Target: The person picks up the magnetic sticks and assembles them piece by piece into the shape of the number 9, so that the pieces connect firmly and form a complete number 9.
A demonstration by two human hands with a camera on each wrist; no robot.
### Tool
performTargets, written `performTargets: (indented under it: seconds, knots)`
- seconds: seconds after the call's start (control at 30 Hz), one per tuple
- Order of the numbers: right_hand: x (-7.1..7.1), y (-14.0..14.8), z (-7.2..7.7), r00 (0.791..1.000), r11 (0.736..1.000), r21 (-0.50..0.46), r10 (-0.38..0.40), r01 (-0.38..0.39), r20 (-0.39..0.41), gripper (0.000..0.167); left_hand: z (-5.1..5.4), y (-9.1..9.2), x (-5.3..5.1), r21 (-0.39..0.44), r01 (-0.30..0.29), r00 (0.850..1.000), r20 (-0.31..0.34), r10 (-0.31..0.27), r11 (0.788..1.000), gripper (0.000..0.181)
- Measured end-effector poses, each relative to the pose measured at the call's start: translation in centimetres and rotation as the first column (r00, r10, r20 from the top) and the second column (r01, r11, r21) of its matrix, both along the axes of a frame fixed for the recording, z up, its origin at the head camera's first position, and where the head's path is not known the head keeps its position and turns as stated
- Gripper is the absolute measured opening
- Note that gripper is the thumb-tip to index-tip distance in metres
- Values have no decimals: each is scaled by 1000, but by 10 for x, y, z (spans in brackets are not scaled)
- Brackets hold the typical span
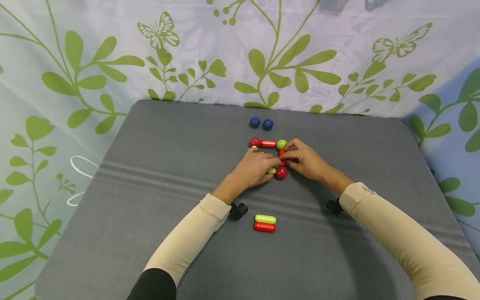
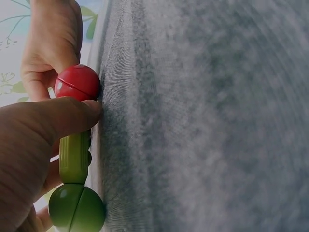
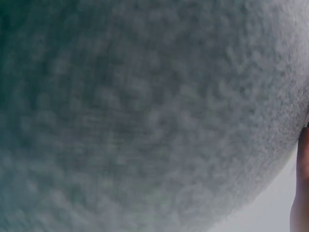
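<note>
Balls and short rods are joined in a frame shape on the grey table. In the head view its far side has a red ball (image 1: 255,142), a red rod (image 1: 268,143) and a green ball (image 1: 282,144). My left hand (image 1: 255,167) lies over the near left part, its thumb and fingers gripping a yellow-green rod (image 2: 73,157) between a red ball (image 2: 78,82) and a green ball (image 2: 77,208). My right hand (image 1: 308,161) pinches the right-hand red rod (image 1: 282,157), above the near red ball (image 1: 281,172). In the right wrist view only part of a finger (image 3: 302,179) shows.
Two blue balls (image 1: 255,122) (image 1: 268,124) sit beyond the shape. Nearer the body, a yellow-green rod (image 1: 265,218) and a red rod (image 1: 264,227) lie side by side on the grey table (image 1: 150,233). A leaf-patterned cloth (image 1: 210,41) hangs behind.
</note>
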State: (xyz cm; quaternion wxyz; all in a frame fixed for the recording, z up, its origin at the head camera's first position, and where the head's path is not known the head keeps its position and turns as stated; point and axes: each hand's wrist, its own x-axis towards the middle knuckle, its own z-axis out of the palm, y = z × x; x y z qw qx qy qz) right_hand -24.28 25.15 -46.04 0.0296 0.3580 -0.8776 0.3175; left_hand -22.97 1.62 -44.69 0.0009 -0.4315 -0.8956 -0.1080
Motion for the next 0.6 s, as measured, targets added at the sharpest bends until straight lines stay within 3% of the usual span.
performTargets:
  seconds: [0.4, 0.6]
  knots:
    - [1, -3, 5, 998, 1000, -17, -7, 8, 68, 28, -2, -11, 1, 66, -7, 999, -39, 10, 998, 33]
    - [-1, -4, 6, 995, 999, -53, -8, 14, 103, 28, 0, -15, 3, 74, -45, 998, -48, 49, 996, 33]
